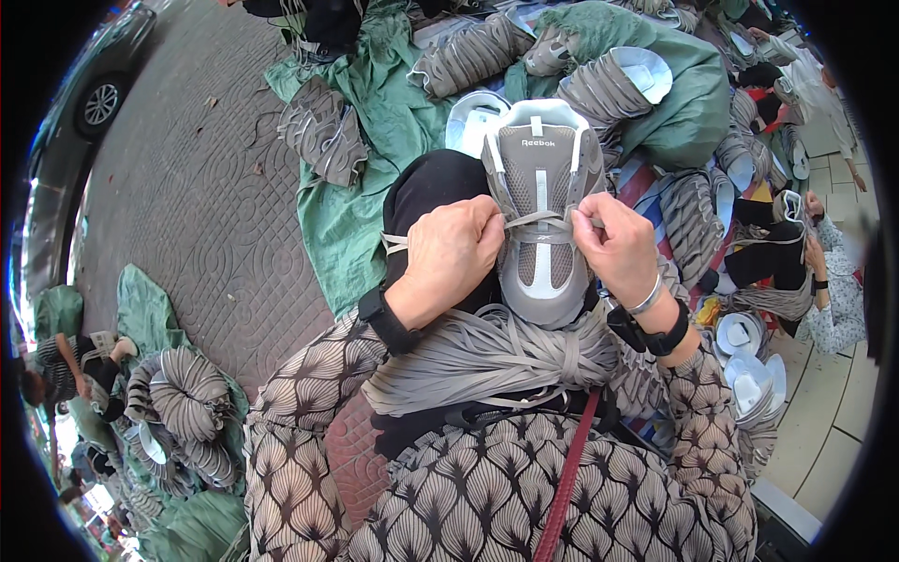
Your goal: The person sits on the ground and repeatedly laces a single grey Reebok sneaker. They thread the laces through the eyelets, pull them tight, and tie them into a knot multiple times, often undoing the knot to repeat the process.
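A grey mesh sneaker upper (pixel 554 283) rests across my lap, toe toward me, its tongue and pale lining at the far end. One flat grey shoelace (pixel 538 219) crosses its lower eyelet area. On the left side of it, my left hand (pixel 451 248) pinches one part of the lace, and a loose lace end shows behind the wrist. Opposite, my right hand (pixel 616 245) grips the lace between thumb and bent forefinger beside the upper's right edge. Below the toe, a thick bundle of grey laces (pixel 468 370) lies over my lap.
Green sacking (pixel 365 112) spreads ahead, with nested stacks of grey uppers (pixel 473 54) on it. More stacks (pixel 192 393) lie at the left on the patterned pavement (pixel 215 178). Another person's hands (pixel 815 253) work at the right above pale tiles (pixel 815 412). A parked car stands far left.
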Action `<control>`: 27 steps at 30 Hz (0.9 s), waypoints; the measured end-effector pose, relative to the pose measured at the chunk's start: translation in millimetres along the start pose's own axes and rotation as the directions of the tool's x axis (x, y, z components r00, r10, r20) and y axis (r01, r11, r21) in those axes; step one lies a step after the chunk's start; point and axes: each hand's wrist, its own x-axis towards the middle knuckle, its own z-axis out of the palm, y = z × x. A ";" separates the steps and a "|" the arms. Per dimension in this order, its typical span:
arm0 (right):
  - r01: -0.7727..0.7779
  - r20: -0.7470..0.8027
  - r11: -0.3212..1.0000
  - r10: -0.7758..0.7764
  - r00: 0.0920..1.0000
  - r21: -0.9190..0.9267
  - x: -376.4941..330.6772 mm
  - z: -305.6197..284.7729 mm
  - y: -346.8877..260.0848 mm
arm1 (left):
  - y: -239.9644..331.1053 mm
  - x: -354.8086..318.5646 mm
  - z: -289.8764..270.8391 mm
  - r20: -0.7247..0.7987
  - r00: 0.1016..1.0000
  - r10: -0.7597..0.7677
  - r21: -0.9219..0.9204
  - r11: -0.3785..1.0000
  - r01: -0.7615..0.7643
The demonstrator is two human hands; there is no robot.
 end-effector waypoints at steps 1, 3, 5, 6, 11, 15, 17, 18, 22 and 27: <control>-0.001 0.000 1.000 0.001 1.000 0.000 -0.2 0.8 0.1 | 1.1 0.6 2.0 -0.001 1.000 0.016 0.029 0.999 -0.016; 0.027 -0.006 1.000 -0.027 1.000 0.007 -0.7 1.0 -0.2 | 3.5 2.4 6.2 -0.020 0.999 0.050 0.097 0.994 -0.047; 0.023 0.032 1.000 -0.023 0.999 -0.004 0.4 -2.8 -0.9 | 6.2 4.9 9.7 -0.035 0.996 0.079 0.104 0.992 -0.075; 0.004 0.072 1.000 -0.003 0.997 -0.019 2.4 -5.9 -1.6 | 7.8 6.0 10.8 -0.021 0.996 0.082 0.110 0.991 -0.080; 0.332 0.236 0.939 -0.303 0.923 -0.093 33.4 -36.8 1.8 | 10.4 14.2 -4.4 -0.006 0.936 0.351 0.418 0.851 -0.317; 0.656 0.474 0.751 -0.555 0.684 -0.068 75.2 -44.5 13.8 | 3.8 39.1 -28.5 0.235 0.804 0.547 0.438 0.678 -0.590; 0.644 0.649 0.764 -0.470 0.598 -0.040 87.2 -39.9 20.2 | -0.8 52.7 -34.8 0.353 0.737 0.576 0.336 0.657 -0.675; 0.641 0.721 0.767 -0.429 0.544 -0.026 90.0 -37.2 23.4 | -2.7 57.9 -35.4 0.425 0.710 0.562 0.297 0.654 -0.695; 0.569 0.772 0.822 -0.345 0.534 -0.026 80.6 -25.5 35.1 | -7.1 65.5 -22.4 0.435 0.697 0.571 0.236 0.675 -0.700; 0.424 0.617 0.894 -0.254 0.745 -0.143 55.0 -7.3 36.3 | -3.3 63.1 1.7 0.390 0.819 0.421 0.297 0.784 -0.544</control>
